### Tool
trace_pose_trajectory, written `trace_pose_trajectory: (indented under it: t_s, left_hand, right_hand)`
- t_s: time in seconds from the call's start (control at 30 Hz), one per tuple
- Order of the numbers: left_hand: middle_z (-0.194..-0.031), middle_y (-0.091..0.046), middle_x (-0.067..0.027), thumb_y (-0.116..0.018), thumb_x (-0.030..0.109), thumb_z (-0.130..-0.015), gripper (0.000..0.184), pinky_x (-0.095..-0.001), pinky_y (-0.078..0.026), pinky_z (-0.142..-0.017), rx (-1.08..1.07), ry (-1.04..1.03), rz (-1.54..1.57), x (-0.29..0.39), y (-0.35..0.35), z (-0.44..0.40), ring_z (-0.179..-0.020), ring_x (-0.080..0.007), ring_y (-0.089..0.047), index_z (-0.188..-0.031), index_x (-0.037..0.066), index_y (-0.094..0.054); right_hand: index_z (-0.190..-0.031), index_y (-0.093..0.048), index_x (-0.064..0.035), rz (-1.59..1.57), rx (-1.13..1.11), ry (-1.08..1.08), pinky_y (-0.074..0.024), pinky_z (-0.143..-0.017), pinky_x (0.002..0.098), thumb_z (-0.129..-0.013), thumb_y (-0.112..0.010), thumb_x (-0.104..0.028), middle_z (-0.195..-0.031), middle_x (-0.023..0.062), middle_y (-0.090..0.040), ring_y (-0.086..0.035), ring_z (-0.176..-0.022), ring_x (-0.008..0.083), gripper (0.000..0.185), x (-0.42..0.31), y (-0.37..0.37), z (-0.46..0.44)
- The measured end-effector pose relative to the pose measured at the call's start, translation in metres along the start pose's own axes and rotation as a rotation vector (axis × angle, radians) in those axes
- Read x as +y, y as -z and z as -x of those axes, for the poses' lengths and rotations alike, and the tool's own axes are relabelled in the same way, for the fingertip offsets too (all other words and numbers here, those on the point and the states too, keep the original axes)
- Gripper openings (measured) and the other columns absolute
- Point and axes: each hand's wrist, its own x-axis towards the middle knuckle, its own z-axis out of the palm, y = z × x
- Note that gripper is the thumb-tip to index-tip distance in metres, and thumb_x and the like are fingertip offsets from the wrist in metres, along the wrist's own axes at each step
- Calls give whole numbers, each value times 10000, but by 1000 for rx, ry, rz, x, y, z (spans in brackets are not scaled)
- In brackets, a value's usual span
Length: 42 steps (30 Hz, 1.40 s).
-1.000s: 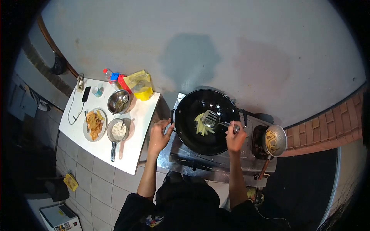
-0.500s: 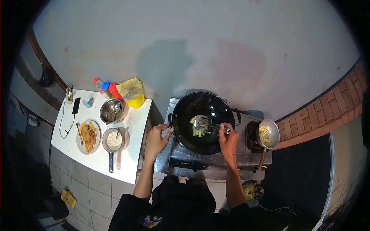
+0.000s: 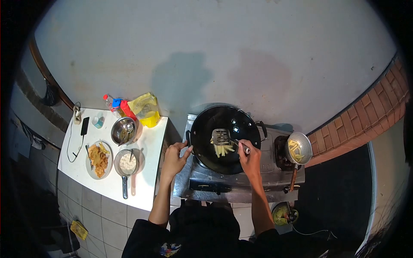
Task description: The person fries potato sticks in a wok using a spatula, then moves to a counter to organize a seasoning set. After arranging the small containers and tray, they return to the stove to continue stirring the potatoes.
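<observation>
A black wok stands on the steel stove, with pale potato strips in a small heap at its middle. My left hand is at the wok's left handle, fingers and thumb closed about its lower end. My right hand is wrapped round the handle of a slotted spatula. The spatula's metal head lies inside the wok, just above the potato strips and partly over them.
Right of the wok, a small saucepan holds more potato strips. The white table at left bears a plate of fried food, a pan of white mixture, a steel bowl, bottles, a yellow bag and a phone.
The spatula head has moved slightly up and left in the wok, uncovering more potato strips. My right hand shifted slightly left; my left hand stays at the handle. The view has tilted slightly.
</observation>
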Motion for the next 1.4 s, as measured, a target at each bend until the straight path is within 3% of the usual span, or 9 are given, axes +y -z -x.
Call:
trace_pose_trajectory:
  t_s: [0.43,0.5,0.63,0.7,1.1,1.4]
  left_hand:
    - [-931,-677,-222,-709,215,-848,337,-376,-486,-646,52,-42,38,-5,-7,2,-677,-312,-639,-1005,-81,-673]
    - [-930,-678,-219,-708,221,-848,342,-376,-482,-639,66,-43,55,-5,-7,2,-660,-305,-630,-1007,-79,-675]
    - [-928,-681,-208,-704,240,-853,351,-368,-479,-633,29,22,-2,-2,-4,2,-634,-296,-614,-1009,-73,-680]
    - [-926,-683,-204,-703,245,-854,352,-366,-478,-630,18,34,-2,-1,-4,2,-625,-293,-608,-1010,-70,-681]
    - [-1006,-684,-214,-713,216,-850,326,-360,-484,-619,-18,31,-3,4,3,0,-682,-303,-646,-989,-77,-680]
    - [-1023,-675,-239,-712,185,-851,319,-373,-521,-775,-38,43,21,4,1,-1,-881,-330,-681,-1004,-92,-667]
  right_hand:
    - [-964,-631,21,2,15,28,-493,-558,308,-893,-635,-72,-778,189,-668,-682,-648,257,116,8,1,6]
    - [-954,-640,10,-22,119,78,-388,-450,236,-918,-612,-70,-570,58,-567,-533,-493,66,92,14,-4,6]
    - [-942,-639,17,-47,160,-33,-392,-430,233,-929,-601,-73,-559,40,-568,-542,-476,65,99,18,0,10]
    - [-913,-633,19,-112,189,-187,-407,-419,255,-938,-591,-111,-553,63,-587,-572,-470,86,139,14,2,13]
    - [-924,-617,71,-302,254,-415,-410,-371,259,-970,-557,-183,-535,84,-584,-545,-417,98,265,27,8,20]
    - [-921,-618,77,-291,221,-384,-403,-366,258,-964,-568,-166,-531,86,-587,-535,-405,98,252,35,13,33]
